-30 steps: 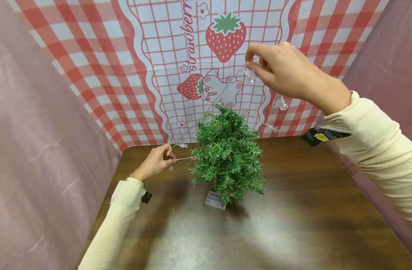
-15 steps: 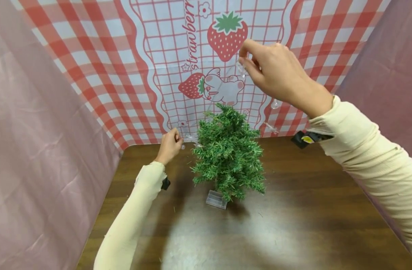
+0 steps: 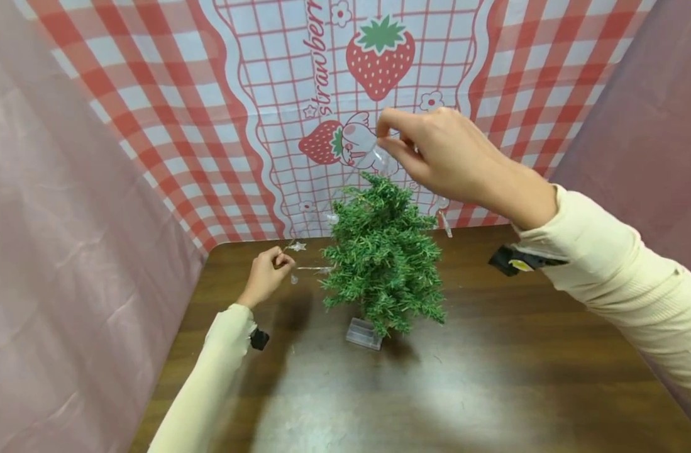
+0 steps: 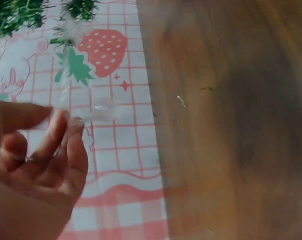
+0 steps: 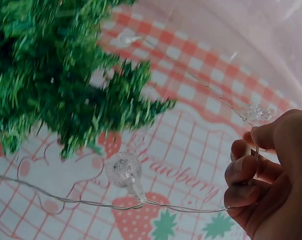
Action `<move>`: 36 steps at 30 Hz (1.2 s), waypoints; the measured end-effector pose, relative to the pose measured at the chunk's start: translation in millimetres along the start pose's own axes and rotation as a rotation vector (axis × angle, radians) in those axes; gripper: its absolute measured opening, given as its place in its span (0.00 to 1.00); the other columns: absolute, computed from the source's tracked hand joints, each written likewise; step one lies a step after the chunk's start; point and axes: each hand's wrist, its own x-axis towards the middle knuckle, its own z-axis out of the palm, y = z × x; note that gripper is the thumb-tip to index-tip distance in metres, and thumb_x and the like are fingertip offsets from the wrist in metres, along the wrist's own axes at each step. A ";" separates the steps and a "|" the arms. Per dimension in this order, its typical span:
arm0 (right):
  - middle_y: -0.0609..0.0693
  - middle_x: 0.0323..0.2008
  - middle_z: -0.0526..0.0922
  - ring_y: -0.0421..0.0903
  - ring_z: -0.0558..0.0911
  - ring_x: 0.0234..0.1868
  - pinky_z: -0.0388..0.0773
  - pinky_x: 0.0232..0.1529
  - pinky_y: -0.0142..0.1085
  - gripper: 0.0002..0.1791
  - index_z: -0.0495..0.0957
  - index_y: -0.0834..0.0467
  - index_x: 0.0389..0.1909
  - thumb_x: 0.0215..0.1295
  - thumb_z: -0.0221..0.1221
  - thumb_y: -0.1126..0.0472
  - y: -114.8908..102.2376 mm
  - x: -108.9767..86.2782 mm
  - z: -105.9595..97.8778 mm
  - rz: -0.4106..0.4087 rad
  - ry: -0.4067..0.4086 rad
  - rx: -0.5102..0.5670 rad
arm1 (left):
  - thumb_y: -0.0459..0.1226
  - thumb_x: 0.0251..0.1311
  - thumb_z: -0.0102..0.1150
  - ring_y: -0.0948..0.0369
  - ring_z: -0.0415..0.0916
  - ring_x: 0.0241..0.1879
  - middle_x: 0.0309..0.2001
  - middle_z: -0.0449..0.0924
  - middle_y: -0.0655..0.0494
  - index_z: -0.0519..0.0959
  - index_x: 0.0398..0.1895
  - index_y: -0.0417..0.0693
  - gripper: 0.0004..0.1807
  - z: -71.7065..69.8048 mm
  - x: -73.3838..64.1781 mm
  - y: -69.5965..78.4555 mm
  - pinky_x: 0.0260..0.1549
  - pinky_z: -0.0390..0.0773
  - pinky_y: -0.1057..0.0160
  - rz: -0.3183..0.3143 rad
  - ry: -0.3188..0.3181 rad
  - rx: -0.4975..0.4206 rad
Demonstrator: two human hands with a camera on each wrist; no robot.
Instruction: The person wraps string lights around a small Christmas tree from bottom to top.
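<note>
A small green artificial Christmas tree (image 3: pixel 385 258) stands upright on a grey base (image 3: pixel 364 334). My left hand (image 3: pixel 263 278), left of the tree, pinches a clear string of lights (image 3: pixel 314 268) between thumb and fingers. A star-shaped light (image 3: pixel 297 246) hangs close by. Above and just right of the treetop, my right hand (image 3: pixel 449 157) pinches another stretch of the same string. In the right wrist view, a round clear bulb (image 5: pixel 124 171) hangs on the twisted wire (image 5: pixel 73 201). Part of the string runs behind the tree, hidden in the head view.
The brown wooden table (image 3: pixel 509 352) has small fallen needles on it. A red-and-white checked strawberry cloth (image 3: pixel 209 113) hangs upright behind the tree. Pink curtains (image 3: pixel 73 251) close in the left and right sides.
My right hand has come down and left, closer to the treetop. My left hand moved toward the tree and back cloth, then returned left, still pinching the string lights.
</note>
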 end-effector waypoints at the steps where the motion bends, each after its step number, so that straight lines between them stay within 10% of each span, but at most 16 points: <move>1: 0.44 0.13 0.69 0.40 0.61 0.10 0.59 0.12 0.33 0.09 0.73 0.53 0.38 0.67 0.46 0.55 -2.9 -1.6 -0.5 -0.019 0.002 0.010 | 0.33 0.54 0.60 0.61 0.76 0.30 0.29 0.82 0.50 0.56 0.17 0.40 0.21 -2.8 -3.8 1.6 0.25 0.61 0.67 -0.007 -0.027 -0.060; 6: 0.42 0.12 0.68 0.39 0.60 0.11 0.58 0.13 0.31 0.08 0.74 0.52 0.39 0.66 0.47 0.58 -15.6 -10.6 -4.8 -0.090 -0.024 0.032 | 0.39 0.63 0.48 0.59 0.75 0.31 0.36 0.78 0.33 0.69 0.25 0.26 0.20 -18.8 -24.4 16.9 0.28 0.73 0.63 -0.103 -0.139 -0.346; 11: 0.41 0.12 0.68 0.37 0.61 0.12 0.59 0.13 0.31 0.06 0.74 0.49 0.38 0.66 0.48 0.56 -21.1 -21.8 -13.5 -0.099 -0.070 0.002 | 0.40 0.68 0.39 0.48 0.75 0.39 0.41 0.75 0.29 0.72 0.36 0.24 0.22 -29.7 -40.9 27.7 0.35 0.77 0.59 -0.140 -0.181 -0.434; 15: 0.39 0.12 0.66 0.34 0.60 0.11 0.60 0.13 0.30 0.05 0.74 0.49 0.37 0.66 0.49 0.57 -18.7 -32.7 -22.1 -0.114 -0.105 -0.001 | 0.39 0.69 0.37 0.38 0.71 0.44 0.41 0.75 0.29 0.72 0.35 0.25 0.21 -34.7 -51.4 33.9 0.35 0.76 0.59 -0.109 -0.187 -0.434; 24: 0.36 0.18 0.67 0.31 0.62 0.16 0.63 0.17 0.27 0.04 0.73 0.44 0.35 0.63 0.53 0.58 -9.0 -64.8 -37.9 -0.072 -0.203 0.028 | 0.33 0.67 0.40 0.64 0.75 0.33 0.35 0.79 0.40 0.74 0.27 0.41 0.13 -33.1 -76.6 53.2 0.31 0.77 0.59 0.001 -0.154 -0.323; 29: 0.32 0.24 0.70 0.29 0.65 0.20 0.65 0.20 0.23 0.07 0.73 0.41 0.36 0.61 0.56 0.59 -4.7 -82.5 -45.0 -0.064 -0.206 0.052 | 0.32 0.66 0.40 0.61 0.73 0.29 0.29 0.78 0.55 0.77 0.32 0.44 0.13 -30.7 -87.6 64.0 0.29 0.75 0.58 0.047 -0.115 -0.240; 36: 0.28 0.29 0.71 0.26 0.68 0.24 0.66 0.23 0.17 0.16 0.74 0.38 0.37 0.53 0.62 0.63 8.0 -110.8 -56.9 -0.032 -0.196 0.065 | 0.30 0.64 0.43 0.60 0.76 0.34 0.35 0.81 0.50 0.77 0.31 0.46 0.11 -29.6 -96.6 79.3 0.32 0.75 0.67 0.128 -0.064 -0.156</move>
